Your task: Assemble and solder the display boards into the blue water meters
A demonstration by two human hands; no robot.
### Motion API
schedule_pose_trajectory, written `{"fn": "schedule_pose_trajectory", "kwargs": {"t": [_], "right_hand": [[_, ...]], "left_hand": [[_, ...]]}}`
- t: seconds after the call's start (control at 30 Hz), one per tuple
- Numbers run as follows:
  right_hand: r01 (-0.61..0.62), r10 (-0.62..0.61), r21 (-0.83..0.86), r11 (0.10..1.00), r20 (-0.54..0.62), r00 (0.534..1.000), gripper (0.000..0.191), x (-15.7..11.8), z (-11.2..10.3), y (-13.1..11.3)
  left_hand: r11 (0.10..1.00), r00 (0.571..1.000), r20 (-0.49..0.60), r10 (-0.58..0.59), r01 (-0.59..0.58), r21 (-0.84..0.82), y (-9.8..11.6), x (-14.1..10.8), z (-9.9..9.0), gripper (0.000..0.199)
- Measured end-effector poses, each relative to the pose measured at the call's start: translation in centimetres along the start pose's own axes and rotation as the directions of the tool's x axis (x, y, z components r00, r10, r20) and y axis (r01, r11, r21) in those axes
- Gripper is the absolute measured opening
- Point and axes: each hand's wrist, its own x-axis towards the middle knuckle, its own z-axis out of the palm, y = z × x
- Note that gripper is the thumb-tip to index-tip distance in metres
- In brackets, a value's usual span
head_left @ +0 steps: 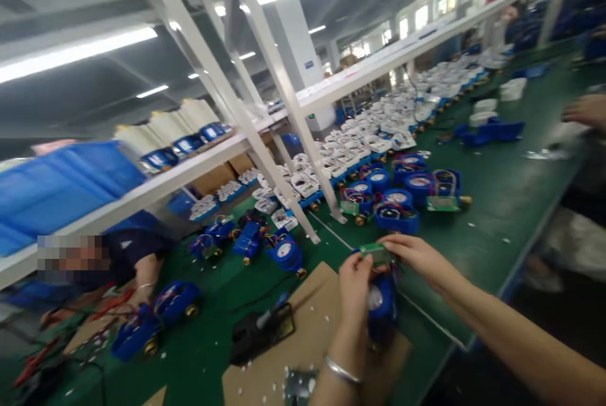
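Between my two hands I hold a small green circuit board (376,254). My left hand (356,276) pinches its near left edge, and my right hand (408,251) grips its right end. Just below the board is a blue water meter (381,305) with a round white dial, partly covered by my left hand and wrist. Whether wires join the board to this meter cannot be made out. A sheet of brown cardboard (303,324) lies under and to the left of my left forearm.
A soldering iron stand (262,330) sits on the cardboard. Beyond my hands stand several blue meters (398,204) with wires and boards. Rows of white housings (360,134) line the bench under a shelf post (303,115). Across the bench a co-worker's arm (146,273) reaches near red-handled tools.
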Motion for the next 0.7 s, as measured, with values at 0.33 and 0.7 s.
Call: {"fn": "schedule_pose_trajectory", "kwargs": {"t": [0.33,0.7], "right_hand": [[0.018,-0.019,0.023,1.0,0.042,0.999,0.036,-0.4,-0.3,-0.2],[0.056,-0.056,0.005,0.998,0.011,0.998,0.033,-0.3,-0.9,0.0]], "left_hand": [[0.999,0.999,0.035,0.034,-0.036,0.04,-0.2,0.1,-0.1,0.041],[0.969,0.995,-0.001,0.103,-0.1,0.225,1.0,-1.2,-0.2,0.043]]}}
